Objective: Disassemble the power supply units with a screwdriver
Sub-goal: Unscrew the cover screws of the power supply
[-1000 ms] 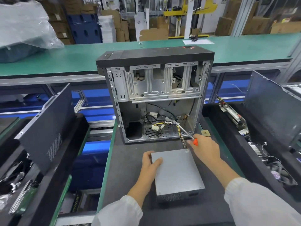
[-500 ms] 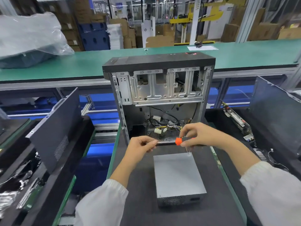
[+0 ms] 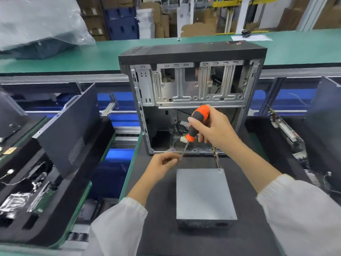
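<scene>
The right hand (image 3: 212, 126) is curled round the orange and dark grey handle of a screwdriver (image 3: 198, 122), thumb laid along the grip, holding the tool tilted with its handle up and away from the person and its metal shaft slanting down toward the left hand. The left hand (image 3: 162, 163) pinches the lower end of that shaft between thumb and fingertips; the tip itself is blurred, so what exactly sits between the fingers cannot be told. Both hands are raised above the dark mat (image 3: 156, 228) and touch nothing else. Both arms wear white sleeves (image 3: 304, 209) with elastic cuffs.

Just below the hands, flat on the mat, lies the power supply unit (image 3: 203, 196), a plain grey metal box with a perforated near face. A bundle of coloured wires (image 3: 216, 159) leaves its far right corner and runs up into the computer case (image 3: 191, 97) standing just behind it. The case is open toward the person, its black top panel uppermost, bare metal drive bays in the upper half and loose connectors in the lower half.

To the left a dark side panel (image 3: 70, 132) leans in a black tray holding mixed parts. At the right another dark panel (image 3: 324, 126) stands beside a circuit board (image 3: 284, 130). Beyond the case runs a green workbench (image 3: 73, 54) with a clear plastic bag (image 3: 36, 21) lying on its left end.
</scene>
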A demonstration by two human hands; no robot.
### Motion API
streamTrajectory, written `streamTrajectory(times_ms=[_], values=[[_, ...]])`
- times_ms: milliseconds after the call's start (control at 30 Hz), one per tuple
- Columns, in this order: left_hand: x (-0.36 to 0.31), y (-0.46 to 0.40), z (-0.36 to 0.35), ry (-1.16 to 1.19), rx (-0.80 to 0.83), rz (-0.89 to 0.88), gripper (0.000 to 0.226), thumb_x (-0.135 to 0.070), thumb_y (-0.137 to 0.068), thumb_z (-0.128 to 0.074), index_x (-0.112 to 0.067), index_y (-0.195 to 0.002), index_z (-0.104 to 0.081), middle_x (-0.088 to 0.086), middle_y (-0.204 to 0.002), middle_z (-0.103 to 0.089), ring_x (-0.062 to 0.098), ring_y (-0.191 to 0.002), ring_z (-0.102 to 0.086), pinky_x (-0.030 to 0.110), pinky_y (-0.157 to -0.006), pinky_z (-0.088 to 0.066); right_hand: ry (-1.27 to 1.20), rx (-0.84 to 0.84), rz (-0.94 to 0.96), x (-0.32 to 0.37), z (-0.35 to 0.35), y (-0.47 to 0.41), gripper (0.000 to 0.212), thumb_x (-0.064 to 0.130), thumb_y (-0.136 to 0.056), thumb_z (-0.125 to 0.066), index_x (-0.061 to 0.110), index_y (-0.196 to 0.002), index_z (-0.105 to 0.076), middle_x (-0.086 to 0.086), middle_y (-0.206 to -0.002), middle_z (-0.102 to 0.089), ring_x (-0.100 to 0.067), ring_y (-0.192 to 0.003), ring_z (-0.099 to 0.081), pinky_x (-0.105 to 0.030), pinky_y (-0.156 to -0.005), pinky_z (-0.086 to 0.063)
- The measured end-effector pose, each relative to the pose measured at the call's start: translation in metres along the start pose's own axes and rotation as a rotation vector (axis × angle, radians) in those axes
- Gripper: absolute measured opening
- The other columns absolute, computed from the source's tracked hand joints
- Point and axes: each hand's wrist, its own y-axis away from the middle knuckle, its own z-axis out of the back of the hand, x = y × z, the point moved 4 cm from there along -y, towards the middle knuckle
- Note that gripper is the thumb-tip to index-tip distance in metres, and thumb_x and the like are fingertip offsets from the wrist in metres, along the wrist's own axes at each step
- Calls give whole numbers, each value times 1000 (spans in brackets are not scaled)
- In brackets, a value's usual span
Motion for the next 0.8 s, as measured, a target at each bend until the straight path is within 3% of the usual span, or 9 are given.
streamTrajectory(times_ms=[100, 167, 300, 567, 800], values=[[16, 1, -1, 166, 59, 116, 25, -1, -100, -48, -15, -104, -69, 8, -101, -74, 15, -97, -70, 29, -91, -55, 61, -20, 17, -1, -4, 2, 27, 38, -89, -63, 14, -92, -51, 2, -63, -63, -11, -44, -57, -17, -46, -45], [24, 0, -4, 246, 95, 163, 25, -2, -101, -47, -14, -104, -69, 9, -100, -75, 17, -97, -71, 27, -89, -55, 70, -3, 20, -3, -9, 3, 24, 36, -89, -64, 15, -90, -51, 7, -56, -60, -9, -43, -56, -15, -46, -44], [32, -1, -5, 337, 108, 167, 20, -1, -96, -54, -10, -105, -70, 12, -102, -75, 21, -99, -71, 22, -82, -54, 93, 42, 20, -5, -16, 7, 24, 35, -89, -65, 15, -91, -52, 2, -68, -66, -13, -48, -58, -23, -52, -51], [47, 7, -7, 414, 110, 117, 25, 0, -92, -60, -5, -115, -66, 12, -112, -72, 25, -111, -67, 30, -94, -53, 154, 42, 53, -4, -20, 16, 23, 36, -90, -63, 19, -97, -50, 7, -70, -60, -2, -55, -58, -12, -55, -48], [48, 12, -10, 443, 85, 99, 30, 6, -89, -62, -3, -117, -64, 12, -113, -72, 24, -110, -66, 30, -98, -51, 147, 39, 77, -3, -21, 17, 24, 35, -90, -63, 17, -100, -50, 3, -75, -61, -6, -54, -59, -15, -53, -52]])
